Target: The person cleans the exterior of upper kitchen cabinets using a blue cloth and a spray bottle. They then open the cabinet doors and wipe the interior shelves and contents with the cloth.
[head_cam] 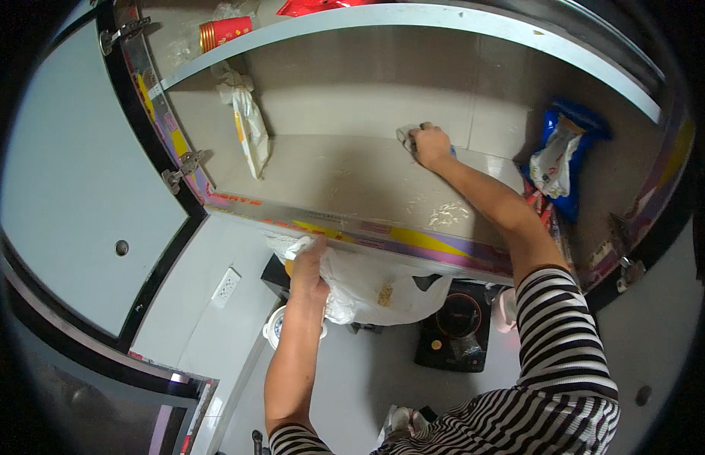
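Observation:
My right hand (431, 143) is closed on a bunched greyish cloth (407, 138), which it presses against the cabinet shelf (307, 165) near the back wall. Small pale grains or crumbs (449, 214) lie scattered on that shelf nearer its front edge. Below the front edge, my left hand (310, 273) grips a white plastic bag (364, 284) that hangs open along the edge and has a brownish patch of small bits in it.
A blue-and-white package (559, 156) rests at the shelf's right, a wrapped packet (249, 128) at its left. Red paper cups (226, 32) lie above. An open cabinet door (91, 187) is at left. An induction cooker (457, 324) sits on the counter below.

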### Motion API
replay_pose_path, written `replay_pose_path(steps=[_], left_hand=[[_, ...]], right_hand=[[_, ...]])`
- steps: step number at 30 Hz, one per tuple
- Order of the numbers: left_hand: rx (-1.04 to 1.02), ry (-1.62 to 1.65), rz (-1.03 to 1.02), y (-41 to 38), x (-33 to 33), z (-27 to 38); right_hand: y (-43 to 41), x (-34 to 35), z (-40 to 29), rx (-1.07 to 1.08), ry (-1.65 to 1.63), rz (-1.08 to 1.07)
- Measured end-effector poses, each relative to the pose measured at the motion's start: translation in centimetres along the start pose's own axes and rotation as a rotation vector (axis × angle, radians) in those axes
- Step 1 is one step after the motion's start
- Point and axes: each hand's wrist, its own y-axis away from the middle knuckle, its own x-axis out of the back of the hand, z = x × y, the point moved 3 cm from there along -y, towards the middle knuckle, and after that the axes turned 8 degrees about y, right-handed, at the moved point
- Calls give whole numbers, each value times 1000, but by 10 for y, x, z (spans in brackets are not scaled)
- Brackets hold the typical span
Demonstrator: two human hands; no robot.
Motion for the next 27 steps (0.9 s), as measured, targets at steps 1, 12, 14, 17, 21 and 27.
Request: replay_pose_path(steps=[1,12,14,17,21,27], left_hand=[[5,13,-6,1,-2,-2],[-60,7,99,13,-6,3],[-78,11,47,8,-1,1],[-83,-1,26,-1,1,-5],[-18,14,48,3,-3,-4],[-51,11,41,6,16,9]], right_hand=[[-8,-4,-13,52,-55,-31],[-83,-25,-111,346,-280,-97],[-80,-38,-140,407,-195,-174],[-94,-45,-130,447,-303,-229],[-56,-21,-145,838,-669,-239],[-21,64,-160,887,-820,-588]])
